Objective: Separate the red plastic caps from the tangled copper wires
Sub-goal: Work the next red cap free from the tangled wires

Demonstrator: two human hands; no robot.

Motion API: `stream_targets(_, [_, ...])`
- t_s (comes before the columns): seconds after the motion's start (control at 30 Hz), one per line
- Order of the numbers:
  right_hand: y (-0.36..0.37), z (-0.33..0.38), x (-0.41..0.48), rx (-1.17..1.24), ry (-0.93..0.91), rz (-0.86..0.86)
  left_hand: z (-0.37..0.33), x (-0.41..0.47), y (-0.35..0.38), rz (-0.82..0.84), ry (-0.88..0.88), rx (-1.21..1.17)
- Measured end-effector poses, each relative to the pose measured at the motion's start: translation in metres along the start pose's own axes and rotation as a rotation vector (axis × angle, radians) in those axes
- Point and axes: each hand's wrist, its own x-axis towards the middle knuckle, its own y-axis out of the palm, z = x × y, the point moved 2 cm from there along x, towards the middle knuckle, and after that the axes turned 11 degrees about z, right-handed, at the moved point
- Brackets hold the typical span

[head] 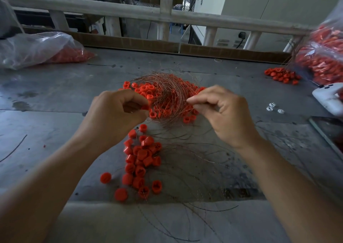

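A tangle of thin copper wires lies on the grey table, mixed with many red plastic caps. My left hand pinches one red cap at the tangle's left edge. My right hand pinches a strand of the copper wire at the tangle's right edge. Nearer to me sits a heap of loose red caps, with several loose wires spread to its right.
A clear bag of red caps lies at the back left, another bag at the right with a small cap pile beside it. A white device and small white bits sit at the right. A railing runs behind.
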Motion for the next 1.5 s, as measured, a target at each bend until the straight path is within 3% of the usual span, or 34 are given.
stream_targets(0.13, [-0.009,0.005,0.000,0.089,-0.034,-0.113,-0.011,-0.005,0.005,0.043,0.141,-0.068])
stream_targets(0.27, [-0.004,0.019,-0.004,0.096,-0.131,-0.050,-0.020,-0.012,0.019,0.163,0.341,0.013])
stream_targets(0.43, [0.008,0.033,-0.008,0.091,-0.265,0.023,-0.022,-0.012,0.036,0.228,0.431,0.082])
stream_targets(0.5, [0.006,0.030,-0.008,0.067,-0.231,-0.021,-0.021,-0.012,0.037,0.227,0.399,0.106])
stream_targets(0.63, [-0.008,0.007,-0.002,0.105,0.048,-0.168,-0.018,-0.010,0.031,0.158,0.304,0.087])
stream_targets(0.77, [-0.008,-0.011,0.000,0.054,0.225,-0.089,-0.013,-0.007,0.024,0.049,0.198,0.123])
stream_targets(0.9, [0.004,-0.010,-0.003,-0.088,0.231,0.096,-0.011,-0.008,0.020,-0.012,0.131,0.112])
stream_targets(1.1, [0.028,-0.009,-0.003,-0.176,0.170,0.382,-0.013,-0.009,0.026,0.043,0.135,0.135])
stream_targets(1.3, [0.024,-0.009,0.000,-0.122,0.072,0.198,-0.011,-0.007,0.034,0.142,0.153,0.206])
stream_targets(1.5, [0.037,-0.013,-0.002,-0.205,0.101,0.386,-0.012,-0.007,0.034,0.125,0.148,0.211])
